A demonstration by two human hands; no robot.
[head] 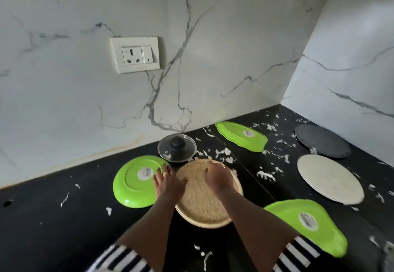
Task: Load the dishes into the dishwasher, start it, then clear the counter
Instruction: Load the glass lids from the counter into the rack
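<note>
single view only: head-worn wide-angle camera, looking forward and steeply down over the person's own forearms onto a black surface [64, 218]. facing a corner where two white marble-look walls meet; back wall [85, 101] fills the upper half of the frame, side wall [351, 69] closes the right. wall socket [135, 54] sits upper left of centre. close range: striped sleeves [121, 259] cut the bottom edge, left hand [165, 181] and right hand [217, 175] fall just below frame centre. wide lens bends straight lines toward the edges. slight motion blur at the hands. no second view, so no shared region.
</note>
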